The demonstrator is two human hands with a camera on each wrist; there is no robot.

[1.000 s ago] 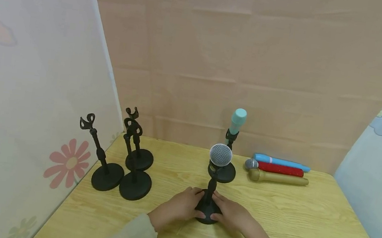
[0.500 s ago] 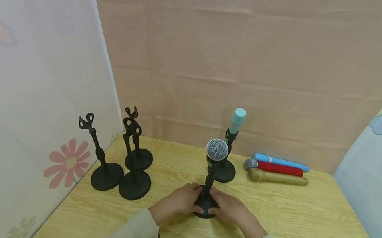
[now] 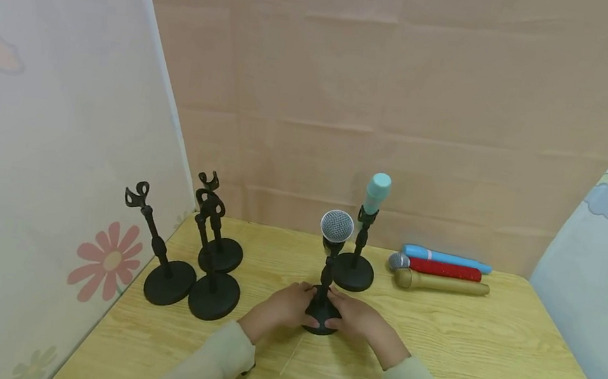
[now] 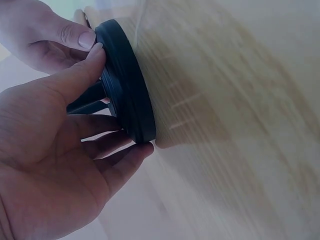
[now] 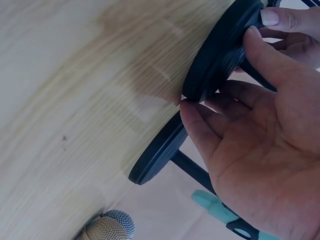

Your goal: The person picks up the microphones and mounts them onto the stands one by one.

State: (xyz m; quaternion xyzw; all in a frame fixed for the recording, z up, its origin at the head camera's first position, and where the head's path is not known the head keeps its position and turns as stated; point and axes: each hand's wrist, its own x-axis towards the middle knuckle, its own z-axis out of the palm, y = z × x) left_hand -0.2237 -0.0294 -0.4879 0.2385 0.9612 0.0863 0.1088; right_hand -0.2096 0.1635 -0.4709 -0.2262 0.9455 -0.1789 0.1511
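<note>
A black microphone stand (image 3: 324,282) stands upright in the middle of the table, bearing a microphone with a silver mesh head (image 3: 337,226). My left hand (image 3: 288,306) grips the left edge of its round base, thumb on top and fingers bent at the rim. On the opposite edge, my right hand (image 3: 358,320) holds the same base (image 5: 215,60) with thumb and fingers. The left wrist view shows the base (image 4: 131,85) low over the wood, the thumbs close together. Just behind it is a second stand (image 3: 353,271) carrying a turquoise microphone (image 3: 378,191).
Three black stands with bare clips, including the front one (image 3: 213,296), are grouped at the left by the wall. Lying side by side at the back right are a blue microphone (image 3: 445,257), a red one (image 3: 446,270) and a gold one (image 3: 444,283).
Both hands have moved the stand with the silver-headed microphone away from me and slightly left. More of the second stand's base now shows. The other stands and microphones have stayed put.
</note>
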